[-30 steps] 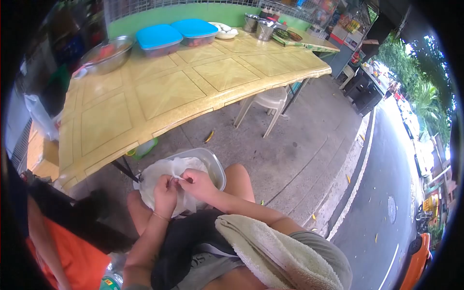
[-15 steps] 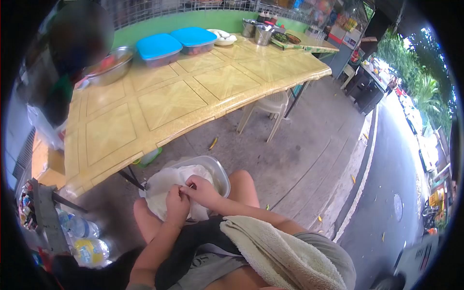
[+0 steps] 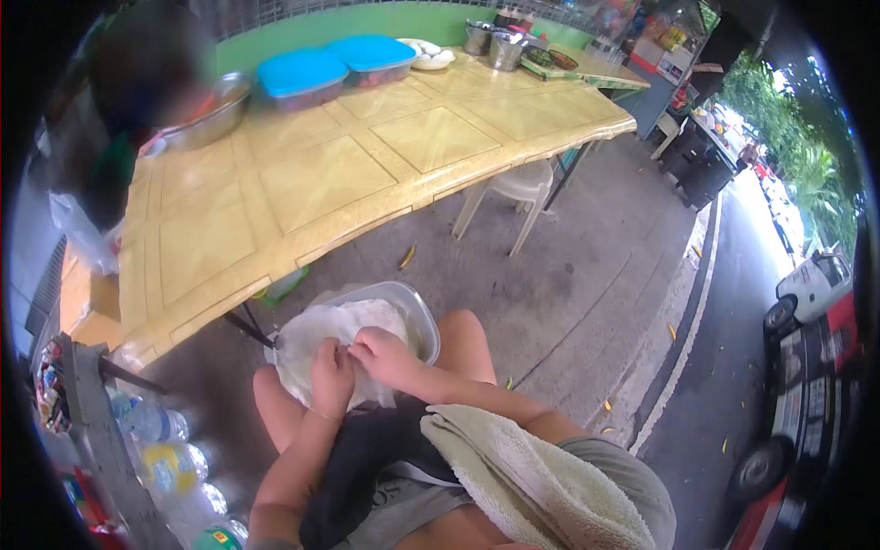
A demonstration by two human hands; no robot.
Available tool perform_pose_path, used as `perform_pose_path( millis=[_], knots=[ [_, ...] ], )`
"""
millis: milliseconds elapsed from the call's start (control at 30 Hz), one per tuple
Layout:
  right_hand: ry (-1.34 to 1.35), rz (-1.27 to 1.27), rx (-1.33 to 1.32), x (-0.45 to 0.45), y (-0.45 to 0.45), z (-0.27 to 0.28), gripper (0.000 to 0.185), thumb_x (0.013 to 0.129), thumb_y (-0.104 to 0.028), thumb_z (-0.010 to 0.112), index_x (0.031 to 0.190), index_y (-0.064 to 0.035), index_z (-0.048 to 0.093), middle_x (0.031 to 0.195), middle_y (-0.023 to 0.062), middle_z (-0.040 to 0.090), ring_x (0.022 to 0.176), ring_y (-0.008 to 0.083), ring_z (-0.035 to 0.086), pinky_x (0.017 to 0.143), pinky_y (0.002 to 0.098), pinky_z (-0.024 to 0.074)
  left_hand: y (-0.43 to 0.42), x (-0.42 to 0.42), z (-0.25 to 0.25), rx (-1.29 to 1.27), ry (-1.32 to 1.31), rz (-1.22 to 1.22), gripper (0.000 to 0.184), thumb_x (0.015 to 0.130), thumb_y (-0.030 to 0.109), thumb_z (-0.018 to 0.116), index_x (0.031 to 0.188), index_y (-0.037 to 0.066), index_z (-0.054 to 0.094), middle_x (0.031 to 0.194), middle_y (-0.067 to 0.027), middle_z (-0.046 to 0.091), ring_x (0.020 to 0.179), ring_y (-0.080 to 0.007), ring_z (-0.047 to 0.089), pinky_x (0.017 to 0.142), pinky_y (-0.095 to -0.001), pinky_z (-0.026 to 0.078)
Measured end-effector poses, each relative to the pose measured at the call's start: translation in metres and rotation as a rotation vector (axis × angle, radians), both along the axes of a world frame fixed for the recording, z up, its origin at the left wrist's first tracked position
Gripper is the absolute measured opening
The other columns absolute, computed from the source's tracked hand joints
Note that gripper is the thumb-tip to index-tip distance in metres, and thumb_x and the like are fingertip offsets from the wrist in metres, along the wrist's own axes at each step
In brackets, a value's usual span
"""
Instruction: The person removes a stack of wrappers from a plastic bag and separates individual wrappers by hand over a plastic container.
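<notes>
Along the far edge of the cloth-covered table [image 3: 312, 188], a steel bowl [image 3: 215, 124], two blue-lidded containers [image 3: 302, 73], a plate of white egg-like pieces [image 3: 431, 60] and two metal pails [image 3: 506, 50] are set. A blurred person [image 3: 151, 64] is seen beyond the table's left end, and plastic bottles [image 3: 174, 469] are gathered on the ground near that end. A plastic stool [image 3: 521, 188] is partly covered by the table's near edge, and one thin table leg [image 3: 240, 323] is planted just beside the tub. Compared with half a second ago, a red-and-white vehicle [image 3: 811, 353] is now shown on the road, to the table's right, where mostly bare asphalt was seen. A rectangular plastic tub [image 3: 423, 321] is placed in front of the table's near edge, and white plastic sheeting [image 3: 307, 344] is spread in and over it. Above the sheeting, the left hand [image 3: 332, 376] and right hand [image 3: 383, 359] are held close together, fingers curled; whether film is pinched between the fingertips cannot be told.
</notes>
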State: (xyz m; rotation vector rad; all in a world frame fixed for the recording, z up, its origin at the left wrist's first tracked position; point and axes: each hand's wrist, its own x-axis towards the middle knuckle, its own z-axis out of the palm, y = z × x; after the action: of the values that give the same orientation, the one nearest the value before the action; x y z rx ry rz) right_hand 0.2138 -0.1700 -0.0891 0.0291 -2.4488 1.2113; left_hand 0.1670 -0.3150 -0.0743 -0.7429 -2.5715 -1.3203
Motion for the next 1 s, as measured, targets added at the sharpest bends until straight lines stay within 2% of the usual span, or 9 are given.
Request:
perform_pose_path(
  millis=[167,200,300,400,500,600,700,833,1000],
  knots=[
    [-0.2,-0.145,-0.3,-0.004,0.007,-0.005,0.014,0.097,-0.018,0.06,0.095,-0.0045,0.062,0.085,0.0043,0.062,0.082,0.0149,0.06,0.075,0.0336,0.0493,-0.005,-0.009,0.003,0.168,-0.26,0.085,0.015,0.094,0.012,0.055,0.091,-0.002,0.059,0.083,-0.0236,0.058,0.074,-0.0314,0.055,0.071,-0.0421,0.046],
    [-0.259,-0.127,-0.758,-0.004,0.007,-0.005,0.013,0.097,-0.018,0.06,0.096,-0.0054,0.063,0.086,-0.0006,0.061,0.081,0.0115,0.057,0.074,0.0317,0.0489,-0.006,-0.011,-0.006,0.288,-0.349,0.082,0.016,0.095,0.013,0.054,0.091,-0.002,0.059,0.083,-0.0232,0.058,0.074,-0.032,0.054,0.071,-0.0416,0.046],
    [-0.325,-0.013,-0.989,0.002,0.021,-0.005,0.014,0.097,-0.018,0.063,0.104,-0.0057,0.062,0.088,-0.0021,0.06,0.08,0.0081,0.053,0.074,0.0282,0.0462,-0.003,-0.003,0.014,0.273,-0.309,0.101,0.017,0.096,0.015,0.057,0.091,-0.001,0.059,0.08,-0.0221,0.06,0.073,-0.0298,0.059,0.07,-0.0406,0.048],
    [-0.259,0.072,-0.893,0.007,0.003,0.039,0.014,0.095,-0.017,0.066,0.101,-0.005,0.063,0.086,-0.0031,0.059,0.08,0.0071,0.052,0.074,0.0267,0.0445,-0.006,0.005,0.034,0.207,-0.266,0.076,0.016,0.093,0.014,0.063,0.089,0.0,0.06,0.077,-0.0215,0.062,0.068,-0.033,0.061,0.065,-0.0413,0.049],
    [-0.105,-0.011,-0.41,-0.004,-0.006,0.037,0.013,0.094,-0.016,0.068,0.096,-0.0037,0.064,0.081,-0.0033,0.057,0.078,0.0066,0.05,0.071,0.0256,0.0425,-0.004,0.004,0.033,0.254,-0.216,-0.005,0.016,0.091,0.014,0.066,0.087,0.0,0.06,0.076,-0.0216,0.062,0.069,-0.0379,0.062,0.063,-0.0414,0.049],
    [-0.207,-0.094,-0.386,-0.002,-0.001,0.046,0.014,0.095,-0.015,0.067,0.09,-0.0023,0.064,0.076,-0.0027,0.055,0.074,0.0068,0.048,0.066,0.0257,0.0415,-0.006,0.001,0.027,0.19,-0.235,-0.029,0.02,0.097,0.021,0.064,0.096,0.001,0.063,0.076,-0.01,0.064,0.072,-0.0166,0.059,0.067,-0.0326,0.049],
    [-0.15,-0.159,-0.507,-0.005,0.0,0.037,0.015,0.096,-0.015,0.065,0.089,-0.0017,0.063,0.073,-0.0022,0.054,0.07,0.0073,0.046,0.063,0.026,0.0409,-0.008,-0.006,0.021,0.287,-0.534,-0.002,0.022,0.097,0.022,0.064,0.098,0.0,0.062,0.077,-0.0068,0.064,0.071,-0.0157,0.058,0.066,-0.0331,0.049],
    [-0.307,-0.148,-0.465,-0.003,-0.002,0.046,0.026,0.097,-0.027,0.061,0.095,-0.0015,0.064,0.079,0.0143,0.064,0.07,0.0222,0.059,0.068,0.0374,0.0471,-0.004,-0.007,0.017,0.407,-0.488,-0.015,0.023,0.096,0.02,0.065,0.088,0.0,0.058,0.067,-0.0088,0.058,0.063,-0.0142,0.051,0.058,-0.0364,0.045],
    [-0.246,-0.097,-0.332,0.0,-0.009,0.054,0.03,0.099,-0.03,0.057,0.092,-0.001,0.061,0.08,0.0199,0.063,0.07,0.0325,0.059,0.067,0.0419,0.0468,-0.005,-0.002,0.046,0.14,-0.234,-0.017,0.027,0.093,0.02,0.069,0.081,0.0,0.056,0.065,-0.0133,0.055,0.059,-0.0197,0.052,0.056,-0.0383,0.044]
  ],
)
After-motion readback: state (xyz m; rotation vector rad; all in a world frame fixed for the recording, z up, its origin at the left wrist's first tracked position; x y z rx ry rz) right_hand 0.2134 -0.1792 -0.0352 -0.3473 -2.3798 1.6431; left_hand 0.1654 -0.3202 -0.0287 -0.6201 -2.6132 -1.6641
